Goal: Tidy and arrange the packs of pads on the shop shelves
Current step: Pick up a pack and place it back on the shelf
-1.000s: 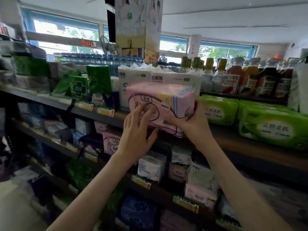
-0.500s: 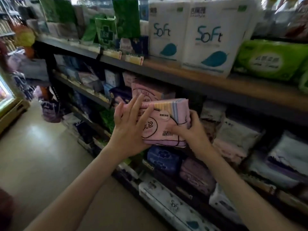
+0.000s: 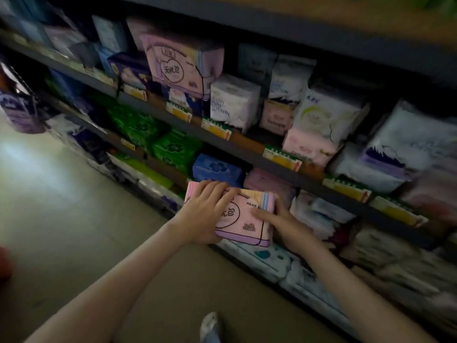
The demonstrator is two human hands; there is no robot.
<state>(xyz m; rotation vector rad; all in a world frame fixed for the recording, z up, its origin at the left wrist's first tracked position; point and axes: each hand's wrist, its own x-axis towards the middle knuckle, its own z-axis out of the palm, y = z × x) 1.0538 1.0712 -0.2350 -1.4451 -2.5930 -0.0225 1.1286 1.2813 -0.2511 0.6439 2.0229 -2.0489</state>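
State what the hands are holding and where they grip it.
Both hands hold one pink rectangular plastic pack of pads: left hand over its left end, right hand against its right end.

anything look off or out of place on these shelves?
Nothing spilled or torn. One pink pack is off the shelves, held in both hands, left hand and right hand, at the lower shelf by a blue pack. A matching pink pack sits tilted higher up.

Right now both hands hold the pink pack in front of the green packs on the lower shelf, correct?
Not quite. The head view shows the left hand and right hand holding the pink pack in front of the blue pack and a pink one beside it; the green packs sit further left.
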